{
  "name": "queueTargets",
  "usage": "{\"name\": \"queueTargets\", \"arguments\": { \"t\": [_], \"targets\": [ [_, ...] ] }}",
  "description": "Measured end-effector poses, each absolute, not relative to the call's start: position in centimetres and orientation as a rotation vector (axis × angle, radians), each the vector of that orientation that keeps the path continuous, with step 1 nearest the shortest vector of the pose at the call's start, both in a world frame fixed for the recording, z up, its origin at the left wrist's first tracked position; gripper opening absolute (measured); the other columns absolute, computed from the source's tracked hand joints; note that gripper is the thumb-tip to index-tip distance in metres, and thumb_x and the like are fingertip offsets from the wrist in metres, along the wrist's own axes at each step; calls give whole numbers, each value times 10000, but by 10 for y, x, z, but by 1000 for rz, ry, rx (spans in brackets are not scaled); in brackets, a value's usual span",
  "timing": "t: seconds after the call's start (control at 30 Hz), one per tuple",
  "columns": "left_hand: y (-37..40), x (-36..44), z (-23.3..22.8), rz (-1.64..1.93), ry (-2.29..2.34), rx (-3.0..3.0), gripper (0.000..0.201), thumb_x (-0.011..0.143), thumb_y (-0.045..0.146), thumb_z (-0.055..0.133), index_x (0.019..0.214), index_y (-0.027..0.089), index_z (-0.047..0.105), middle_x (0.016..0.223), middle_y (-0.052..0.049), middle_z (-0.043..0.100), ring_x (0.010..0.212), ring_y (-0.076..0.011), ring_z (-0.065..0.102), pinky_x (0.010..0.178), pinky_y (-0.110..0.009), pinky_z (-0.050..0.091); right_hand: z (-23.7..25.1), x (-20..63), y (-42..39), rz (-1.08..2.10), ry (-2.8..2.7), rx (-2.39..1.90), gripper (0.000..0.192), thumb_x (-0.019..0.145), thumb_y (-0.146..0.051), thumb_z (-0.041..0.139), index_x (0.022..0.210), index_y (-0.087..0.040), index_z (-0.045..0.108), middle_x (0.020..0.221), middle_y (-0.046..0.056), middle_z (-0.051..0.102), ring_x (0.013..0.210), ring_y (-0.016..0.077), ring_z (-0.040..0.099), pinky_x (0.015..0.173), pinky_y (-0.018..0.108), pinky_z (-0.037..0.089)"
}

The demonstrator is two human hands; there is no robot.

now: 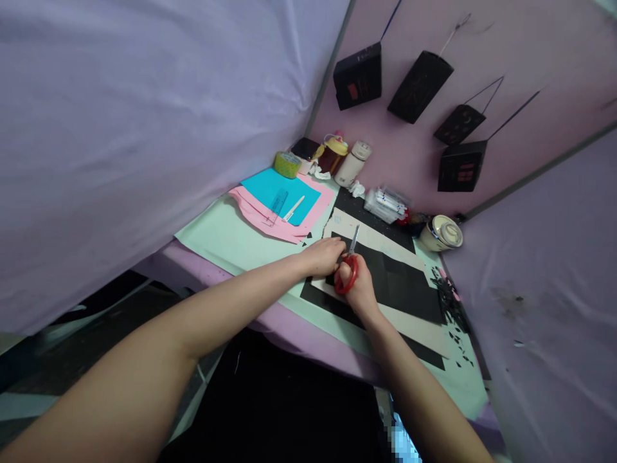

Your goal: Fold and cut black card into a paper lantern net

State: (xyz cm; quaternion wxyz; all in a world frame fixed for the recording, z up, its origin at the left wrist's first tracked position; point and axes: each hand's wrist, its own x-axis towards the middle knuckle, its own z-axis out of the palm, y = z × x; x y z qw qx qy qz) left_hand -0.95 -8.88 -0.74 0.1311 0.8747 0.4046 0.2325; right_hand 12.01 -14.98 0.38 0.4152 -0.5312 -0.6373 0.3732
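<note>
My right hand (362, 287) is closed around the red handles of a pair of scissors (353, 242), whose metal blades point away from me. Beside it, my left hand (325, 256) has its fingers curled together at the left end of a black sheet of paper (409, 283); its fingertips are partly hidden. This black paper lies flat with a crease across it. Under it is a pale board (419, 334), with another black sheet (427, 354) showing below the near edge.
Left lie pink paper (315, 212), a blue sheet (263, 183), a clear ruler (278, 202) and a white pen-like tool (294, 209). Behind stand a tape roll (288, 164), bottle (353, 164), pen box (387, 204) and lidded tub (441, 233). Black paper scraps (450, 299) lie right.
</note>
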Motion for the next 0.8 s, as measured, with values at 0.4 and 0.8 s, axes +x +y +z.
{"name": "queueTargets", "arguments": {
  "t": [0.4,0.8],
  "targets": [
    [-83,-19,-4,593,1173,2487,100,843,245,464,869,202,550,919,-44,631,846,-208,591,743,-294,425,3,104,-154,930,-1543,-1347,80,815,-284,463,834,-226,412,530,-74,513,429,108,450,407,230,362],
    [-82,-21,-7,617,1249,2176,94,780,260,506,843,212,556,807,10,672,878,-196,579,1012,-380,310,-5,90,-152,733,-1576,-1394,138,792,-314,528,850,-215,451,699,-32,552,585,133,508,542,264,411]
  ]
}}
